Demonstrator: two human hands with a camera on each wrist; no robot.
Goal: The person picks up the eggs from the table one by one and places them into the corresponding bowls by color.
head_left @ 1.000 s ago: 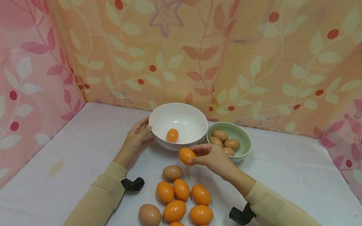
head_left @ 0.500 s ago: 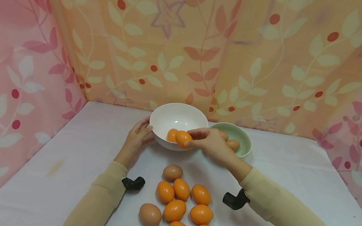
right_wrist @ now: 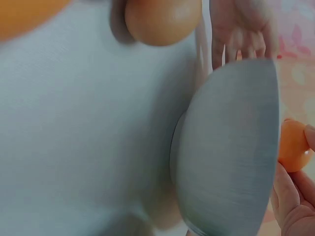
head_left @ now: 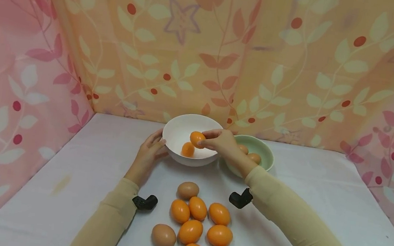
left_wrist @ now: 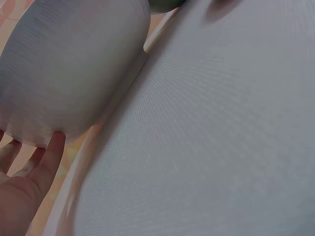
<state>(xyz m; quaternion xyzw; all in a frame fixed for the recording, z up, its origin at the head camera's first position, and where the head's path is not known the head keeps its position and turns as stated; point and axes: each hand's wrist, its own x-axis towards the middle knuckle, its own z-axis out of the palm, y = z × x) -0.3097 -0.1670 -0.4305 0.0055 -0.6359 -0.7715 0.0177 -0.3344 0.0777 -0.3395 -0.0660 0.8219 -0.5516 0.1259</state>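
Note:
My right hand (head_left: 222, 141) pinches an orange egg (head_left: 197, 139) between thumb and fingers, above the inside of the white bowl (head_left: 177, 131). In the right wrist view this held egg (right_wrist: 294, 145) shows just past the rim. Another orange egg (head_left: 188, 150) lies in the bowl. On the bowl's left side rests my left hand (head_left: 149, 150), its fairly straight fingers touching the outer wall. The left wrist view shows the fingertips (left_wrist: 58, 140) against the bowl wall (left_wrist: 74, 64). My right hand covers part of the bowl's right rim.
A pale green bowl (head_left: 266, 158) with brown eggs stands right of the white bowl, partly hidden by my right hand. Several orange eggs (head_left: 190, 232) lie on the white cloth in front, with one brown egg (head_left: 188, 190) behind them and another brown egg (head_left: 163, 237) at left.
My right hand has carried the orange egg from in front of the white bowl, up and left, to over its inside. The left hand stays at the bowl.

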